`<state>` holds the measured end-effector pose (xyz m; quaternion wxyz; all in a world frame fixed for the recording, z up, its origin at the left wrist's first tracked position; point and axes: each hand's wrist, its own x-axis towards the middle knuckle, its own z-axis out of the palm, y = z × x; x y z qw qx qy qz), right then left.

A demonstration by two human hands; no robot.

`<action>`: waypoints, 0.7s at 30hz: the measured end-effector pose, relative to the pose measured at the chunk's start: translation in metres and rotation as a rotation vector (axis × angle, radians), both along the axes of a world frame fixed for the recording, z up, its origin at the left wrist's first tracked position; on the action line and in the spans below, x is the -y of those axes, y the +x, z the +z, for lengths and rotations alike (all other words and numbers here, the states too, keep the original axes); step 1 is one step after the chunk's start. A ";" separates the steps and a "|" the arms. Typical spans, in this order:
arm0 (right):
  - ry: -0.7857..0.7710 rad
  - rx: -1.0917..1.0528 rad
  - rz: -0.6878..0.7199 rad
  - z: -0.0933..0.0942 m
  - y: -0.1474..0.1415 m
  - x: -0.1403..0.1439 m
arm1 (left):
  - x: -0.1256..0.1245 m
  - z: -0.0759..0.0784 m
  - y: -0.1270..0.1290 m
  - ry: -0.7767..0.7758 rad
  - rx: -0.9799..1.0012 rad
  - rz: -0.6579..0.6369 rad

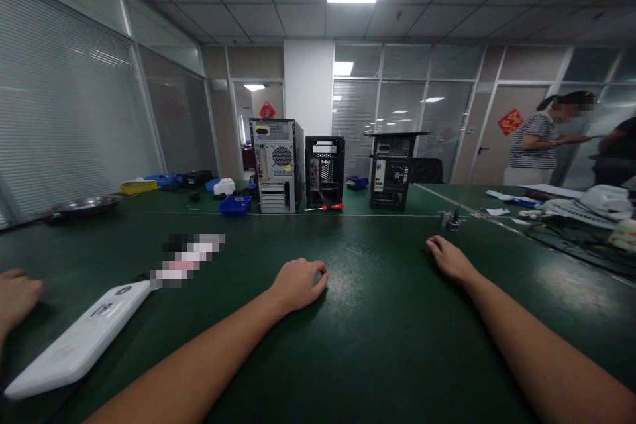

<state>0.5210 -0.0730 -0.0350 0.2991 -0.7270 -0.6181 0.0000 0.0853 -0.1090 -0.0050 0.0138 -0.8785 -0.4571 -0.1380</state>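
My left hand rests on the green tabletop with its fingers curled in. Its thumb meets the index finger in a loose ring, and nothing shows inside. Further right, my right hand also lies on the table, fingers folded and holding nothing visible. Beyond both hands stand a grey computer tower, a smaller black computer case and another black case with a panel on top. A red-handled screwdriver lies before the middle case.
Another person's hand is at the left edge, beside a white slab-like device. Blue trays, a metal dish and small metal parts sit farther off. Cables lie right, where a person in stripes stands behind.
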 end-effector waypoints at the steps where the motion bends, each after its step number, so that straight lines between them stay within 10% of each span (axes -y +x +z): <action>1: 0.017 -0.016 -0.009 0.000 0.001 -0.001 | 0.001 0.001 0.000 -0.007 -0.001 0.001; 12: 0.281 -0.075 -0.295 0.044 0.026 0.029 | 0.003 0.002 0.001 -0.012 0.007 0.010; 21: 0.253 -0.123 -0.215 0.031 0.033 0.032 | 0.004 0.003 0.002 -0.011 -0.019 0.019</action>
